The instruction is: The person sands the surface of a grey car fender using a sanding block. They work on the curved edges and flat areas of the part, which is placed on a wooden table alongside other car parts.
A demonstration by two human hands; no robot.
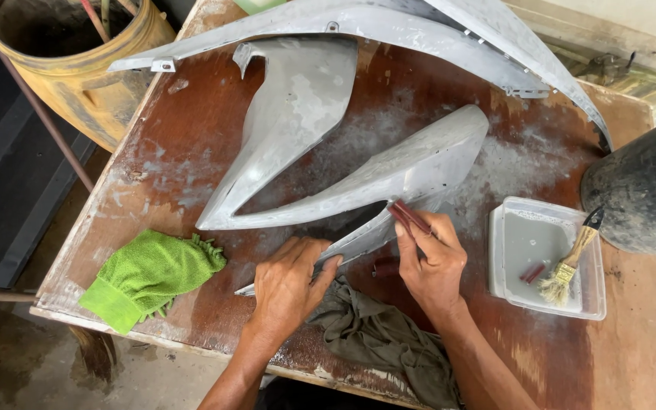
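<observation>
While a narrow grey panel [358, 239] is pinned flat against the desk [191, 144] by the left hand [286, 285] just below the middle of the frame, a small folded piece of dark red abrasive sheet [410, 216] is pinched between the fingers of the right hand [433, 262] and pressed onto the panel's upper edge. Both hands are thus closed on something: the left spread and bearing down on the panel, the right gripped round the abrasive piece. The step in hand is judged to be wet sanding of the primed panel, since pale residue is smeared over the desk around it.

Two larger grey panels [305, 114] are laid above, in the centre and top of the frame. A green cloth [149, 277] is seen at lower left, a dull olive rag [381, 342] under the wrists at the bottom. At right, a clear plastic tray [499, 258] of cloudy water is set, with a paintbrush [567, 269] resting in it and another red scrap [533, 272] submerged. A yellow bucket [77, 76] stands off the desk at upper left.

For further strokes, steady pressure from the left hand would be called for, and the abrasive would likely need rewetting at the tray.
</observation>
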